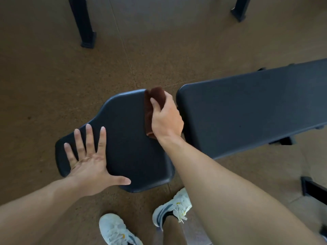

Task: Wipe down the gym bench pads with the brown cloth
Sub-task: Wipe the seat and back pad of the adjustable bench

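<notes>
The gym bench has two dark pads: a tapered seat pad (123, 124) in the middle and a long back pad (247, 110) running off to the right, with a narrow gap between them. My right hand (167, 117) grips the folded brown cloth (154, 98) and presses it on the far right edge of the seat pad, beside the gap. My left hand (88, 161) lies flat with fingers spread on the narrow near-left end of the seat pad, holding nothing. Part of the cloth is hidden under my right hand.
Brown speckled floor (44, 76) surrounds the bench. Two black frame legs stand at the back, one left (84, 23) and one right (239, 9). Another black foot (311, 188) lies at the right. My white shoes (171, 207) stand just below the seat pad.
</notes>
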